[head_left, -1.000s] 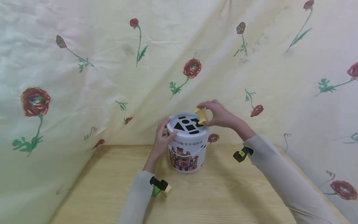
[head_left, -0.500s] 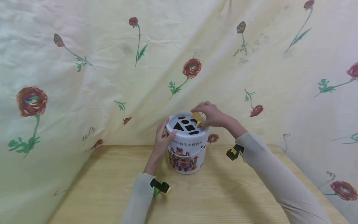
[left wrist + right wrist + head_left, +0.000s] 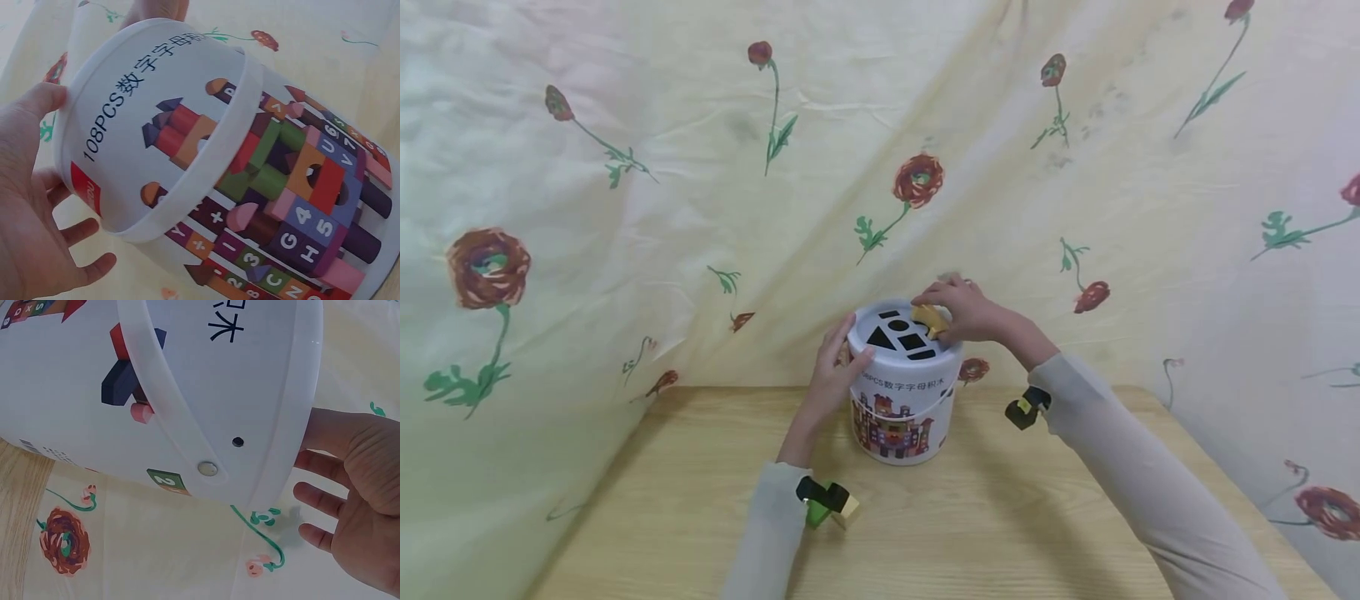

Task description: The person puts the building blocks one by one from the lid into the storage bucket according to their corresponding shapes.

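Note:
A white lidded bucket (image 3: 904, 400) with a printed block castle stands upright on the table. Its lid (image 3: 871, 320) has several black shaped holes. My left hand (image 3: 833, 367) holds the bucket's upper left side, thumb at the lid's rim; in the left wrist view the hand (image 3: 37, 206) shows its thumb and fingers around the edge. Between thumb and fingers, my right hand (image 3: 972, 312) pinches a yellow arch-shaped block (image 3: 931, 317) over the holes at the lid's right. In the right wrist view, the bucket's rim hides the block and the fingertips of that hand (image 3: 369, 487).
A green block (image 3: 817, 513) and a pale yellow block (image 3: 847, 512) lie on the wooden table (image 3: 940, 533), partly behind the left wrist's camera (image 3: 826, 495). Flowered cloth (image 3: 820, 208) hangs behind and along both sides. The bucket's white handle (image 3: 206, 181) hangs down across its front.
My right hand has moved left and slightly down, bringing the yellow block from the lid's right edge over its holes and turning it flatter. My left hand keeps its hold on the bucket.

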### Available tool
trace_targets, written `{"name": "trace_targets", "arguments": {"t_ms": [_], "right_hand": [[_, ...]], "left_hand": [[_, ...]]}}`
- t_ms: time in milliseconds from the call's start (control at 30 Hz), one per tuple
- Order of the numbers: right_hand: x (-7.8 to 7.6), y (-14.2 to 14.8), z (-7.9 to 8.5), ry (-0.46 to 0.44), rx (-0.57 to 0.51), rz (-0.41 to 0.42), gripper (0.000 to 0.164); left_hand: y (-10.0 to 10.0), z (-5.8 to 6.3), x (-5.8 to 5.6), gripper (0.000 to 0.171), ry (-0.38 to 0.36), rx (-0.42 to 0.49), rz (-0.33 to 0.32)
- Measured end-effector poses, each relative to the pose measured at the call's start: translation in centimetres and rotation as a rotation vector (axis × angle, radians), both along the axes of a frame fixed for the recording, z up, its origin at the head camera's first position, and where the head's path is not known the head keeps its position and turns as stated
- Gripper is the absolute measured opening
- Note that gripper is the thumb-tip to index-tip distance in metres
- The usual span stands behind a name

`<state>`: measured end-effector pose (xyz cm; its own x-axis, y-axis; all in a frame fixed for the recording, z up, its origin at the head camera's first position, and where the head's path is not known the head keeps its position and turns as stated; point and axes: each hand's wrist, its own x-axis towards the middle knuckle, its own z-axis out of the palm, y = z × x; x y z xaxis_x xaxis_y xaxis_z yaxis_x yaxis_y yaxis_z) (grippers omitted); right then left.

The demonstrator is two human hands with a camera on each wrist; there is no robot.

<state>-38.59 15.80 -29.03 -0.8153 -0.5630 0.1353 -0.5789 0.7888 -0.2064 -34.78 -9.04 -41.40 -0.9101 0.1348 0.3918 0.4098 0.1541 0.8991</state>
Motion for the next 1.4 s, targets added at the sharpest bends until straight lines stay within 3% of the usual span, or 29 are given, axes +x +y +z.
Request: {"name": "trace_targets", "arguments": {"t_ms": [633, 967, 1400], "right_hand": [[-0.2, 0.0, -0.7, -0.016, -0.026, -0.001, 0.068], [-0.3, 0.5, -0.4, -0.076, -0.034, -0.032, 0.063], [0.5, 1.5, -1.5, -0.027, -0.196, -0.060, 0.066]], "left_hand": [[-0.5, -0.1, -0.2, 0.074, 0.004, -0.011, -0.018], [-0.2, -0.1, -0.2, 0.074, 0.010, 0.001, -0.018], [0.0, -0.2, -0.3, 0.072, 0.002, 0.014, -0.019]]}}
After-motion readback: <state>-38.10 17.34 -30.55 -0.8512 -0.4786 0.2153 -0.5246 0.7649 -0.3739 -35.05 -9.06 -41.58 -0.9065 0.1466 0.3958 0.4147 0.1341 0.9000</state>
